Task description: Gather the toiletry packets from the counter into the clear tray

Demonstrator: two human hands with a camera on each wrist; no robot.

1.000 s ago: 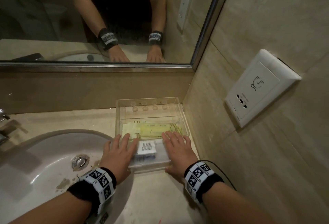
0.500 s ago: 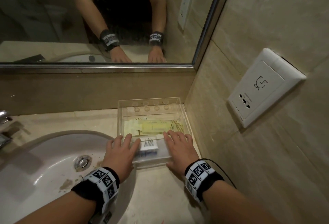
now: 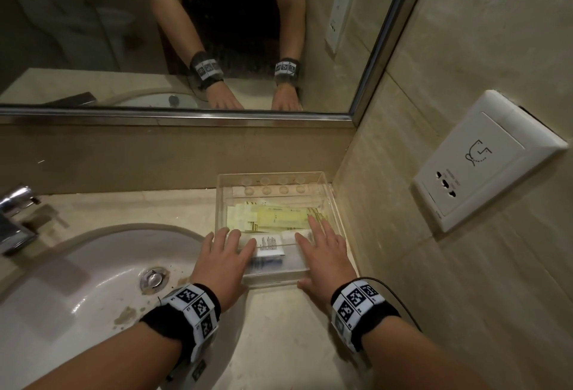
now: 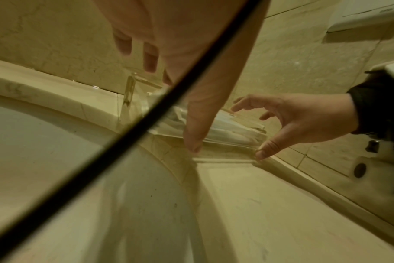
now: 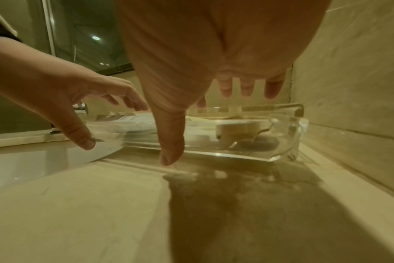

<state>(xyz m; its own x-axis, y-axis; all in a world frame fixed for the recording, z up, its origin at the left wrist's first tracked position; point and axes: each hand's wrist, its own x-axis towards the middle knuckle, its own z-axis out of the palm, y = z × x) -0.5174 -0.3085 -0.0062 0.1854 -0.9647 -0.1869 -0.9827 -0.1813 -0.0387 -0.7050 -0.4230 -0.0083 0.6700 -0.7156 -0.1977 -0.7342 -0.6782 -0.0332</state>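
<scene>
The clear tray point(image 3: 337, 219) sits on the counter in the right corner by the wall. Yellow packets point(image 3: 279, 219) lie in its middle, and a white printed packet point(image 3: 269, 244) lies near its front. My left hand point(image 3: 221, 261) lies over the tray's near-left corner and my right hand point(image 3: 325, 259) over its near-right part. The fingers of both hands are straight, and they hold nothing. In the right wrist view, my right hand point(image 5: 214, 53) has its thumb hanging in front of the tray's point(image 5: 288, 142) near wall. The left hand point(image 5: 79, 99) does the same further left.
A white sink basin point(image 3: 93, 281) with a metal drain point(image 3: 153, 279) fills the left side, and a tap point(image 3: 15, 219) stands at the far left. A mirror point(image 3: 186, 33) spans the back wall. A wall socket point(image 3: 483, 160) is mounted on the right wall. A black cable point(image 4: 146, 115) crosses the left wrist view.
Both hands have slid slightly away from me along with the tray's near edge. Their flat pose is unchanged.
</scene>
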